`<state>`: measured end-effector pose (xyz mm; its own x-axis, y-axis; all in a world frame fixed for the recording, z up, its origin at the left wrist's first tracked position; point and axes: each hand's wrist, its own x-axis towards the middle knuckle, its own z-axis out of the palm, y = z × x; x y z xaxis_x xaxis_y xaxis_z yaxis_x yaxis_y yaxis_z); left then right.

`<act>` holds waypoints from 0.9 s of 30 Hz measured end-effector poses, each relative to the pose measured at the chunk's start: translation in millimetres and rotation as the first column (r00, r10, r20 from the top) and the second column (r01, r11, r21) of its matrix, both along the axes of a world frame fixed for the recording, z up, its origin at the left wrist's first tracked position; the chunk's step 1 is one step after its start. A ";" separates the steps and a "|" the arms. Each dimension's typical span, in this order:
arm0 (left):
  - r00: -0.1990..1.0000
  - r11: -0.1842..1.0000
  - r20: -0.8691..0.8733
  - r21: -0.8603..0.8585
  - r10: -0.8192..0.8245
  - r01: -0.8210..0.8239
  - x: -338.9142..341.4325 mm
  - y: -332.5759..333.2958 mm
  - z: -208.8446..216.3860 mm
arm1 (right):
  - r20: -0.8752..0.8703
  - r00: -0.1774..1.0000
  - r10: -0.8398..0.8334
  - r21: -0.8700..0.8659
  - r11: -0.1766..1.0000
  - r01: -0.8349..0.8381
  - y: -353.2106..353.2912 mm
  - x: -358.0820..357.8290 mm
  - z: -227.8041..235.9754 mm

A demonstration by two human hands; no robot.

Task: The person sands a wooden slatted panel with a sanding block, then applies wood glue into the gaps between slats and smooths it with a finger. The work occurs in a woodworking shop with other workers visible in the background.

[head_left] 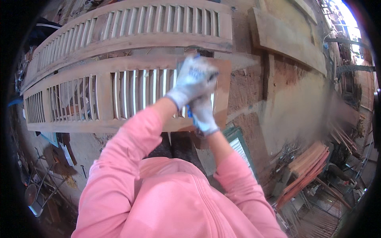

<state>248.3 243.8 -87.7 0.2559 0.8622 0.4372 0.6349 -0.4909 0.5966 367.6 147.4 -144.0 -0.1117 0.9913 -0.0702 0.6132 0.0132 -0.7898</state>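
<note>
A louvered wooden shutter (105, 113) lies flat in front of me, its slats set in a wide frame. My left hand (195, 77), in a white and blue work glove, is over the right end of this shutter, its fingers smeared by motion. Just below it, close against its wrist, is my right hand (202, 113) in a like glove, its fingers mostly hidden behind the left hand. Whether either hand grips something I cannot make out. Pink sleeves cover both my arms.
A second louvered shutter (131, 39) lies beyond the first. Wide boards (289, 37) lie at the far right. Stacked reddish planks (303, 170) stand at the lower right. A green-framed louvered panel (238, 144) is beside my right forearm. Metal-legged gear (37, 194) stands at the lower left.
</note>
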 end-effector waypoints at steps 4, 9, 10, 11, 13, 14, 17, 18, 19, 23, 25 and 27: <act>0.992 0.976 -0.040 -0.186 -0.121 0.112 9.2 -94.0 5.9 | 0.138 0.985 0.099 -0.317 0.947 -0.051 -107.9 18.7 4.5; 0.984 0.951 0.025 -0.252 -0.177 0.178 5.7 -132.0 3.5 | 0.220 0.970 0.106 -0.465 0.885 0.009 -137.4 8.1 34.0; 0.986 0.958 0.032 -0.231 -0.166 0.169 1.0 -115.7 5.3 | 0.199 0.974 0.112 -0.398 0.917 -0.024 -132.1 10.0 22.1; 0.987 0.964 0.040 -0.211 -0.155 0.160 -3.7 -97.4 6.5 | 0.180 0.976 0.120 -0.329 0.943 -0.055 -117.4 14.0 -0.2; 0.995 0.986 0.030 -0.140 -0.091 0.094 -11.3 -60.6 5.2 | 0.255 0.951 0.177 -0.207 0.970 -0.125 -78.9 10.4 -20.5; 0.997 0.990 0.031 -0.121 -0.073 0.076 -15.9 -39.7 6.3 | 0.349 0.911 0.218 -0.155 0.972 -0.174 -51.6 5.5 -22.4; 0.999 0.992 0.011 -0.118 -0.041 0.042 -22.4 17.7 5.3 | 0.041 0.999 0.025 -0.095 0.995 -0.021 19.1 -15.7 -4.0; 1.000 0.996 -0.011 -0.093 -0.005 0.004 -32.7 28.9 -4.7 | -0.086 0.995 -0.044 -0.340 0.940 0.012 52.1 -40.4 36.9; 1.000 0.998 -0.016 -0.054 0.010 -0.011 -36.0 40.9 -6.8 | -0.031 1.000 -0.004 -0.402 0.916 -0.009 57.1 -46.8 49.1; 0.995 0.975 0.022 -0.199 -0.093 0.096 -26.7 1.9 7.2 | 0.355 0.911 0.209 -0.159 0.974 -0.161 -3.0 -11.5 -24.2; 0.991 0.979 0.059 -0.153 -0.124 0.131 -35.1 -53.8 3.9 | 0.408 0.876 0.257 -0.118 0.966 -0.229 -73.1 -6.0 -41.9; 0.984 0.955 0.028 -0.235 -0.178 0.180 -36.4 -106.6 4.2 | 0.438 0.851 0.291 -0.234 0.950 -0.204 -139.7 -9.0 -31.9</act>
<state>211.9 137.2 -83.5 0.4133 0.8813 0.2291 0.5452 -0.4410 0.7129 358.6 7.7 -176.0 -0.2634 0.9019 -0.3423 0.9015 0.1038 -0.4201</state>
